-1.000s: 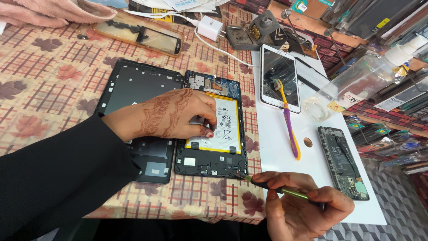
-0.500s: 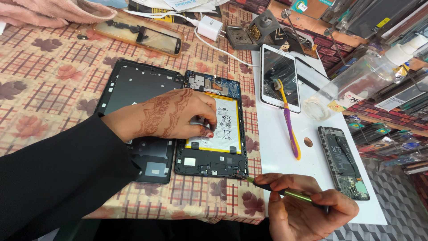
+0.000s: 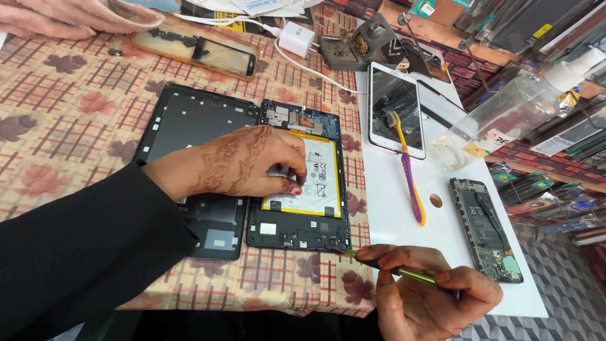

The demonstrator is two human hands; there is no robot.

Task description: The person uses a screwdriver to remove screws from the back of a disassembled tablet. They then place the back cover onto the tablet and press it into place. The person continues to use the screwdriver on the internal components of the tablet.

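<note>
An opened tablet (image 3: 297,221) lies on the patterned tablecloth, its circuit boards and white battery (image 3: 315,173) exposed. My left hand (image 3: 243,161), decorated with henna, rests flat on the battery and holds the tablet down. Beside it on the left lies the tablet's black back cover (image 3: 196,126). My right hand (image 3: 429,297) grips a thin green-handled screwdriver (image 3: 404,271), whose tip touches the tablet's lower right corner.
A white mat (image 3: 410,246) on the right carries a white phone (image 3: 396,107), a purple and yellow toothbrush (image 3: 410,177), an opened phone frame (image 3: 486,227) and a clear bottle (image 3: 505,113). A phone screen (image 3: 196,47), a white charger (image 3: 297,38) and a pink cloth (image 3: 69,16) lie farther back.
My right hand has shifted slightly with the screwdriver near the tablet's lower right corner. My left hand stays on the battery.
</note>
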